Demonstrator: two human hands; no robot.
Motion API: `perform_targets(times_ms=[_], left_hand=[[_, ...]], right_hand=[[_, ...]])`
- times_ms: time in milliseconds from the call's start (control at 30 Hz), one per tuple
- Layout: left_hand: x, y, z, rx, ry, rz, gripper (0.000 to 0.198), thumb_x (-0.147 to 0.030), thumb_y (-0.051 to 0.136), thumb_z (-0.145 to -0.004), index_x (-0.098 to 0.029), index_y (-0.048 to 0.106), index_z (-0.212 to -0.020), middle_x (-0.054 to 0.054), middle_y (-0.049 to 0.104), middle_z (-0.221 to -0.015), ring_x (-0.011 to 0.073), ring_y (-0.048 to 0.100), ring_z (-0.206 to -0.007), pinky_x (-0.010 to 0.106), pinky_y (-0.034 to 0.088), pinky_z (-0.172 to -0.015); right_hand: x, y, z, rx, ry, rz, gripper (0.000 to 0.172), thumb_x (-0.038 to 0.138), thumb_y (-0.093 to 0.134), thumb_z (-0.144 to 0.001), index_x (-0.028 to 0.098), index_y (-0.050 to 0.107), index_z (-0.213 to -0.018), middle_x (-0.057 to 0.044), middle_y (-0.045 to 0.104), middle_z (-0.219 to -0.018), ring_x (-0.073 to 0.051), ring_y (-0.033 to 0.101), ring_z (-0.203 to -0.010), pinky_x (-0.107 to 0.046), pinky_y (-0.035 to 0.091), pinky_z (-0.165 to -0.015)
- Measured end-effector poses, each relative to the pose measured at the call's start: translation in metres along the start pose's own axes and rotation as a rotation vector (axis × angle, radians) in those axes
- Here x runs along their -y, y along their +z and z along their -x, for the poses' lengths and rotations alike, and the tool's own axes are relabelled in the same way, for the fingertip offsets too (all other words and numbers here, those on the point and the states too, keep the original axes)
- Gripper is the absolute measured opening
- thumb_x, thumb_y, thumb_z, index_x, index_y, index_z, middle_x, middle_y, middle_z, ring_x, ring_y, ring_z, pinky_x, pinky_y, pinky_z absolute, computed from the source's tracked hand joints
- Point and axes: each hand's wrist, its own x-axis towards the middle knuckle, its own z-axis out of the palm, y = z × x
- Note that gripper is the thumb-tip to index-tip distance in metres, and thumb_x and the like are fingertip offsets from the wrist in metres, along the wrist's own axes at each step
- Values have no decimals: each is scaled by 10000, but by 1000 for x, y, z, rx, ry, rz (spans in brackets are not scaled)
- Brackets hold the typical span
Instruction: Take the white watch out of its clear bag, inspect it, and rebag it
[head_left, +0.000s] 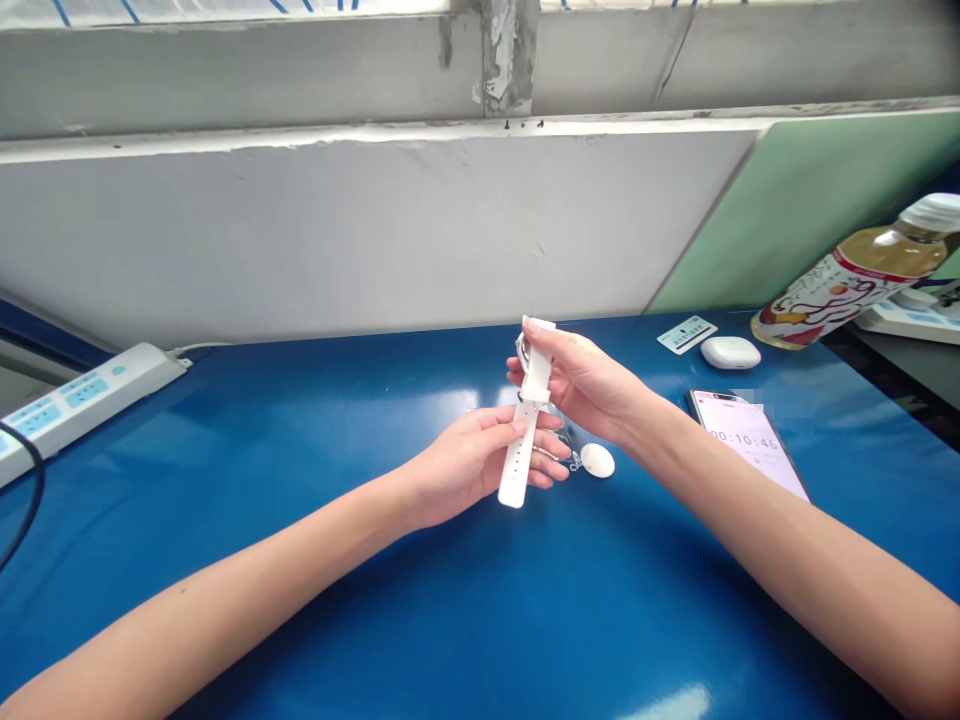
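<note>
Both of my hands hold a white strap [516,462] with a row of small holes, above the blue table. My right hand [581,375] pinches its upper end between thumb and fingers, beside a ring-like metal part that is partly hidden. Lower down, my left hand [480,455] has its thumb on the holed part and its fingers behind it. The strap's free end hangs down past my left fingers. Just right of these fingers lies a white round tag [598,460] with a short chain, partly covered by my hand.
A phone [750,440] showing a timer lies at right. Behind it are a white earbud case [730,352], a card [687,335] and a tilted drink bottle [847,275]. A power strip [90,400] and a black cable [36,490] are at left. A wall [337,240] borders the table [420,620].
</note>
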Motion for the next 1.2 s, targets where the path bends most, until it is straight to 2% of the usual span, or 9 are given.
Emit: perform_targets(times_ms=[100,200,333,500,667,833,1000,1133,1200], left_hand=[[1,-2,-1,-3,11,1,199,-249,653,-944,-80,696,-1040,120,719,-947,184,710,-778,296,549,-747],[2,-2,-2,3,30,-7,193,-252,648,-950,-83,714,-1014,137,728,-984,208,719,-842,310,558,-779],[3,-2,-2,37,24,-38,235,-270,646,-955,-76,721,-1064,178,734,-1070,262,719,-979,362,549,-879],[6,-7,-3,44,-27,-63,282,-297,653,-953,-68,697,-1111,228,711,-1162,340,689,-1103,474,508,-974],[6,-8,-3,57,-40,-81,286,-281,630,-967,-65,684,-1145,239,692,-1210,347,670,-1148,486,498,-1002],[2,-5,-2,66,-50,-59,291,-265,647,-954,-58,686,-1155,245,684,-1229,360,658,-1167,496,485,-1019],[0,-4,0,72,-84,-42,257,-237,622,-967,-64,687,-1146,237,700,-1202,339,674,-1147,481,489,-1019],[0,-4,0,44,-78,-52,255,-235,634,-961,-66,688,-1144,234,702,-1199,331,679,-1138,478,485,-1022],[0,-3,-1,36,-79,-56,253,-229,640,-955,-60,693,-1136,236,703,-1196,331,676,-1142,474,483,-1022]], right_hand=[[1,3,3,89,109,28,248,430,692,-880,187,737,-874,-64,748,-965,-174,678,-915,-295,555,-856],[3,7,6,150,125,50,187,296,659,-916,199,733,-1058,-77,752,-1132,-182,687,-1007,-301,564,-873],[5,8,7,166,114,-3,181,185,627,-928,167,713,-1086,-83,761,-1117,-157,713,-961,-281,574,-883],[6,4,3,31,196,35,150,76,635,-888,98,700,-1020,-127,774,-995,-161,735,-852,-308,586,-896],[7,4,3,22,221,-10,198,2,557,-889,73,679,-1027,-129,769,-950,-161,736,-834,-309,591,-888],[9,4,3,55,234,-76,207,142,521,-949,74,684,-1056,-149,757,-1024,-177,726,-888,-305,584,-877],[13,3,3,90,248,-113,322,281,451,-988,80,686,-1078,-166,753,-1045,-202,720,-890,-343,557,-911],[14,4,3,108,279,-160,412,347,373,-1002,79,674,-1087,-165,750,-994,-218,707,-827,-369,549,-864],[13,4,3,119,280,-189,431,360,360,-1001,75,670,-1094,-137,738,-892,-203,676,-730,-358,549,-792]])
